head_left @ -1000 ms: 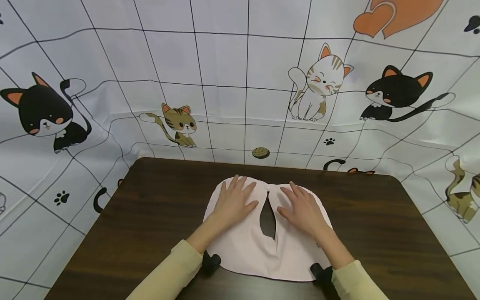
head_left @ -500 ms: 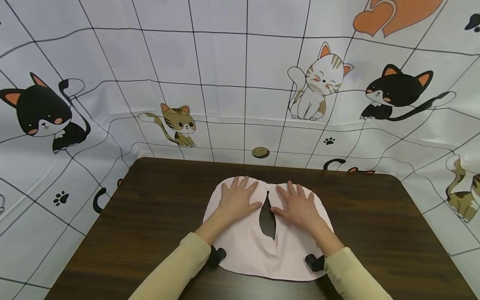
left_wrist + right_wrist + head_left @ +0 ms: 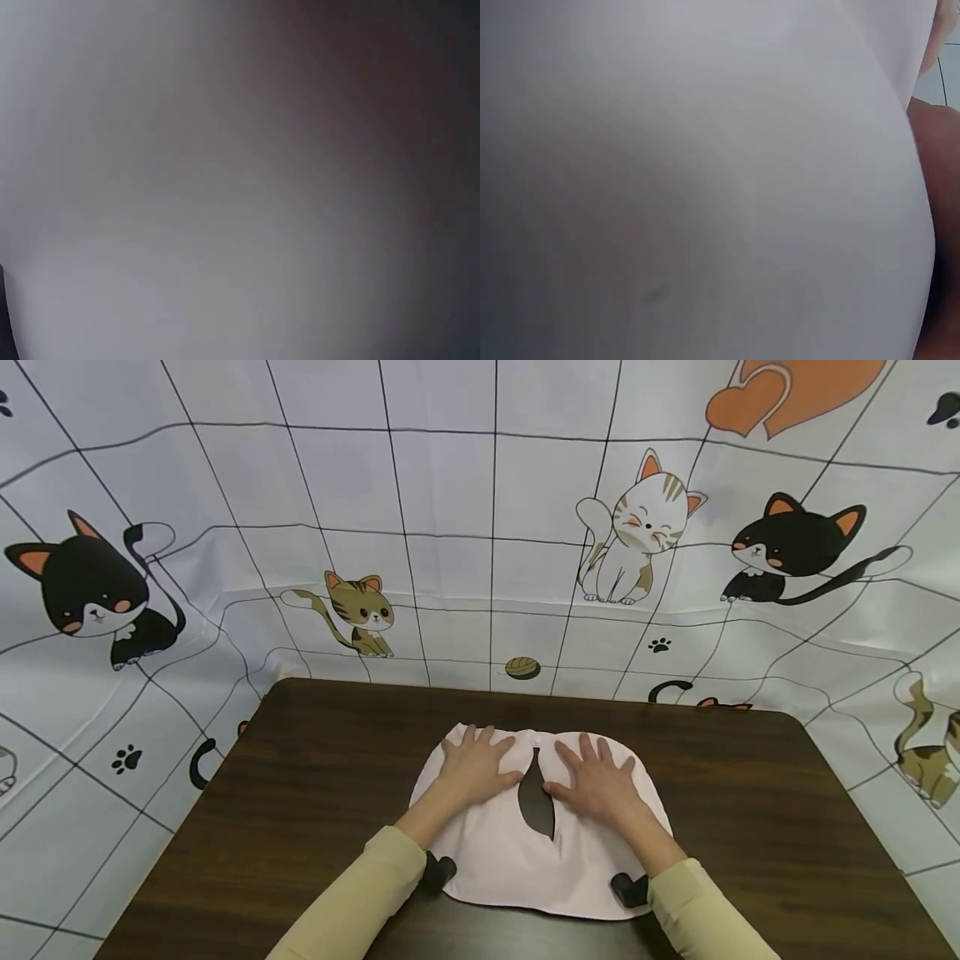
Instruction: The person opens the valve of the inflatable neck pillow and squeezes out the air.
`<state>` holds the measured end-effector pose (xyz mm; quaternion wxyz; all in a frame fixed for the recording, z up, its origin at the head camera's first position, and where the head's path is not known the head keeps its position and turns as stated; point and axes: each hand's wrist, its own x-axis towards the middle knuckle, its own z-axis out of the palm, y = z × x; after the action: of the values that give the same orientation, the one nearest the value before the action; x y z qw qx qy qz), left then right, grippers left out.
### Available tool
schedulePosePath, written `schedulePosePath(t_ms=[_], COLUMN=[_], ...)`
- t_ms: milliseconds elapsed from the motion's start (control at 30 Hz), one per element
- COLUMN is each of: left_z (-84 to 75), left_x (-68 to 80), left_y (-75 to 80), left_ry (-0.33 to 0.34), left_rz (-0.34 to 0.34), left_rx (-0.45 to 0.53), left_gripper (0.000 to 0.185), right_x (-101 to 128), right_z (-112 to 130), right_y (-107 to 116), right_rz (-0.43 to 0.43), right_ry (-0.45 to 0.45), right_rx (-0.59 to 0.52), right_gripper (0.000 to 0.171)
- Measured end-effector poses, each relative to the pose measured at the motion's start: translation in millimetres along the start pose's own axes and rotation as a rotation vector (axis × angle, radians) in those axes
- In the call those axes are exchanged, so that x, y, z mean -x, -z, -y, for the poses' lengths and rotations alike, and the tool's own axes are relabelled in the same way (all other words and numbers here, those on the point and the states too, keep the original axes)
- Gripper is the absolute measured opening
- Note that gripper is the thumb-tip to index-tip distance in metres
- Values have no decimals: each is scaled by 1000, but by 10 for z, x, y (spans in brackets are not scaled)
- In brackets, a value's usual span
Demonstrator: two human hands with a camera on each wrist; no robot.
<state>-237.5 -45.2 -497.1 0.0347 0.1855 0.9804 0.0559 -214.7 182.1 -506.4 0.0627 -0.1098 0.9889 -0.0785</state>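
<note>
A pale pink cloth (image 3: 517,860) is shown spread flat at the middle of the dark tabletop (image 3: 750,810), toward its far edge. The left hand (image 3: 474,766) and right hand (image 3: 600,781) are pressed on it, fingers straight and slightly spread, beside a dark central opening (image 3: 536,793). The fabric is judged light, soft and limp, best taken at its edges.

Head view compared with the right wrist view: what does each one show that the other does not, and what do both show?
Only the head view shows both hands, the left hand and the right hand, lying flat with spread fingers on the pale pink cloth, its dark slit-shaped opening, and the cat-print backdrop. Only the right wrist view shows the fabric from very close, as a blurred surface filling the picture. Both show the cloth and some of the dark brown table.
</note>
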Motion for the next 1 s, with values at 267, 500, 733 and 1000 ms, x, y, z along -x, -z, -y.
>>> schedulePosePath(t_ms=[267,500,733,1000], left_z=[-15,-14,-12,-25], left_x=[19,13,3,-12], left_y=[-18,-10,-20,12], left_ry=[-10,-13,-8,-8], left_rz=[29,31,14,5], left_rx=[-10,-4,-13,-23], left_gripper=[63,61,61,62], right_x=[12,27,26,8], right_z=[-3,22,37,16], right_y=[-65,-11,16,37], right_rz=[66,67,77,63], right_ry=[-40,-37,-35,-36], right_rx=[-30,-30,-31,-15], right_gripper=[80,79,79,79])
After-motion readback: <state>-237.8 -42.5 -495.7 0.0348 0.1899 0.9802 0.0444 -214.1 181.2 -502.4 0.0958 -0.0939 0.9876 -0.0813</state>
